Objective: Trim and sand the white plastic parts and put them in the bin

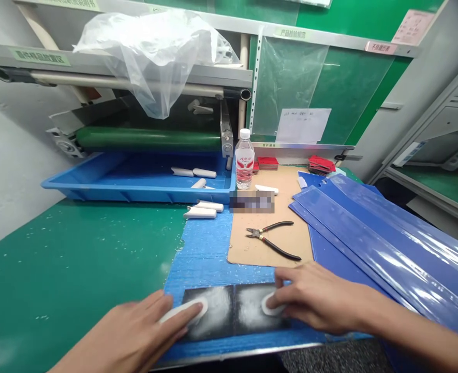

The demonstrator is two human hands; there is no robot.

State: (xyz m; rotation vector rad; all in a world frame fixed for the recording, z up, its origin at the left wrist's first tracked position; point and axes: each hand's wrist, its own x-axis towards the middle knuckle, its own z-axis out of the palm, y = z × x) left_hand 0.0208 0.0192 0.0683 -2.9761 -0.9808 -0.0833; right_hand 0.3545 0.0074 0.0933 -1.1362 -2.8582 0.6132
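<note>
Along the near edge of the table (pixel 97 259), two dark sheets (pixel 215 324) lie side by side on a blue covering (pixel 203 254), each bearing a pale, powdery patch. At the left one, the left hand (pixel 135 326) is closed about a long white plastic piece (pixel 178 311), its index finger laid along the top. Over the right one, the right hand (pixel 314 298) pinches a second white piece (pixel 266 311), mostly covered by the fingers. Both grips are judged firm.

The step in hand appears to be rubbing the pieces down on the sheets; the powder suggests abrasion. The next move would call for flat contact and even pressure, with fingertips clear of the rough face.

Farther from the near edge, black-handled cutters (pixel 255 233) rest with handles spread on brown cardboard (pixel 244 254). Blue sheets in clear film (pixel 341 223) cover the table's right side. Two loose white pieces (pixel 202 213) lie just before a blue tray (pixel 135 194), which holds more. Beside the tray's right end stands a capped bottle (pixel 245 163). Beyond is a green conveyor roller (pixel 147 139).
</note>
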